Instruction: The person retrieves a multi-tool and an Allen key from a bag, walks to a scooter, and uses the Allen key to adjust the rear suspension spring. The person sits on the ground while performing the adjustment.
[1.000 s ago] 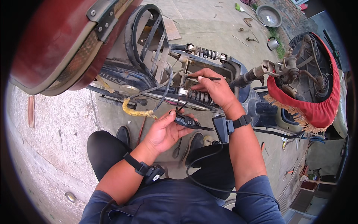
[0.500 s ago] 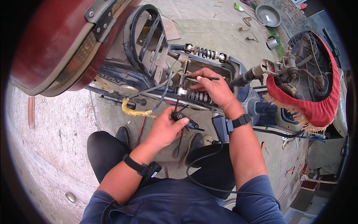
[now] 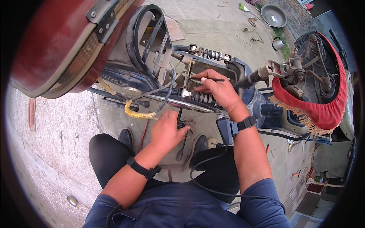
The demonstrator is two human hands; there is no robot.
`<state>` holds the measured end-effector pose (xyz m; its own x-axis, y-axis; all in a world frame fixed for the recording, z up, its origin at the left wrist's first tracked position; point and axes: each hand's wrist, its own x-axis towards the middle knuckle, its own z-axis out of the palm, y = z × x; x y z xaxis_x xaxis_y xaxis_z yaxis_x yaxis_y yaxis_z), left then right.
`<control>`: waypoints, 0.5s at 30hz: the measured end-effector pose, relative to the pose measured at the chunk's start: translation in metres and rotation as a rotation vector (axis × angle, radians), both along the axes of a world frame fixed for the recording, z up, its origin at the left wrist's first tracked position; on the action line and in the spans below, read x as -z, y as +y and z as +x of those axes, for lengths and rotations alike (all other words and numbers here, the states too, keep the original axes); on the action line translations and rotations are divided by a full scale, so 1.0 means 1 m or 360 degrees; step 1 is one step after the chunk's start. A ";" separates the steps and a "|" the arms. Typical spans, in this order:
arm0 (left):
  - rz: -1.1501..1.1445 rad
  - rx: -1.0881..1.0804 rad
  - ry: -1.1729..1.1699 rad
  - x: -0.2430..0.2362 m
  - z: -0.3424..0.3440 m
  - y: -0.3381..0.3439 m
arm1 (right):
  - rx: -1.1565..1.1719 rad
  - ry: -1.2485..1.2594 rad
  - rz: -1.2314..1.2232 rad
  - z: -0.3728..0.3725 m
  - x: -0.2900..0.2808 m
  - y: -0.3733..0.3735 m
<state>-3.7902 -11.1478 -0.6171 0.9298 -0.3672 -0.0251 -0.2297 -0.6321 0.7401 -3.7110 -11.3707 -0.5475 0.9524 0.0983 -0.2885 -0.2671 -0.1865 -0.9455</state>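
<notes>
The left hand (image 3: 166, 128) is turning over, gripping a folding key set (image 3: 181, 124); the right hand (image 3: 221, 90) is pinching a bent key (image 3: 218, 79), ideally holding steady.

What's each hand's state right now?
Left hand: closed, holding a black hand tool.
Right hand: fingers closed, holding a thin black rod.

Round grey basin (image 3: 280, 19), silver vessel (image 3: 278, 45), green grass (image 3: 286, 51), brick wall (image 3: 297, 19)

The near spring (image 3: 202, 98) lies before the far spring (image 3: 211, 54).
</notes>
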 end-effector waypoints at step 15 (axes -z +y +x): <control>-0.1658 -0.0255 0.1560 -0.006 0.001 -0.001 | 0.0008 0.0007 0.0011 -0.001 0.001 -0.001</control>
